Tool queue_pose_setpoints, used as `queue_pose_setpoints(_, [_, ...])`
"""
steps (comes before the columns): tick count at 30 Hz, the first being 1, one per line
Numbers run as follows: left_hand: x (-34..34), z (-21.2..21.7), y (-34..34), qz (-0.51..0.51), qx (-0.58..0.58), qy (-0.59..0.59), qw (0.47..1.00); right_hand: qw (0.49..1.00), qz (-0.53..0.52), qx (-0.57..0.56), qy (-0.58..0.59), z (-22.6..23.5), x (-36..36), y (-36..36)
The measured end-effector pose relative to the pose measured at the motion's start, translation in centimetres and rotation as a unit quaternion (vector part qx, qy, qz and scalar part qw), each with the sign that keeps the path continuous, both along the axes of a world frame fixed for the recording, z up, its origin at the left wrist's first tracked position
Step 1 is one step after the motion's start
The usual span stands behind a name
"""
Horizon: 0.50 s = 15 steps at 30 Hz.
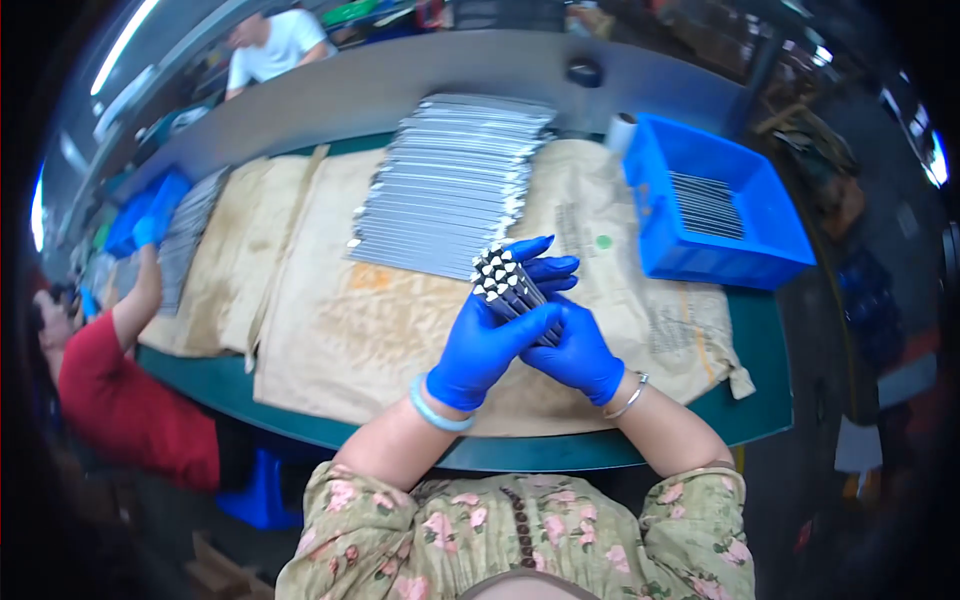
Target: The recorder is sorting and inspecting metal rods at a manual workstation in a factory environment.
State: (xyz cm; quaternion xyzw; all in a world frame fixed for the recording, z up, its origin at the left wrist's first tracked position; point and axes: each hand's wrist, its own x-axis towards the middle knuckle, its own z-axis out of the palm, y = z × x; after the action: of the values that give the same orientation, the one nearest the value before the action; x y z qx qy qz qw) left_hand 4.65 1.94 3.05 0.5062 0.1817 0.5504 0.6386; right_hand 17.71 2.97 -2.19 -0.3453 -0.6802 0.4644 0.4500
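The bundle of rods (511,288) was tilted between the person's two blue-gloved hands, just on the near side of the row of rods (440,190), with its pale ends showing at the top. The left hand (475,348) gripped the bundle, its thumb laid across the near face and blue fingertips jutting out past the far side. The right hand (580,350) cupped the lower end; its fingers were mostly hidden, so I could not tell how far they were closed.

The row itself lay on a beige cloth (335,325) over a green table (325,427), whose edge curved round on the near side of the row. To the right of the row stood a blue bin (715,258) with loose rods (706,205) inside, and a white roll (620,134) stood between the two. A grey panel (370,78) ran behind the row. Well to the left of the row, a co-worker in red (125,400) held a gloved hand (146,232) at another blue container (168,195).
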Motion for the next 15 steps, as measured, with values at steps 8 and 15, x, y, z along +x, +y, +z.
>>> queue_pose_setpoints(8, [-7.6,-5.5,-0.3,0.073,-0.052,-0.165,0.982,0.956,-0.077,0.126,-0.252,-1.4,-6.6,-1.2])
queue_pose_setpoints(15, [-7.6,-7.4,1.6,0.106,-0.074,-0.192,0.973,0.946,-0.062,0.172,-0.270,-3.1,-7.1,1.2])
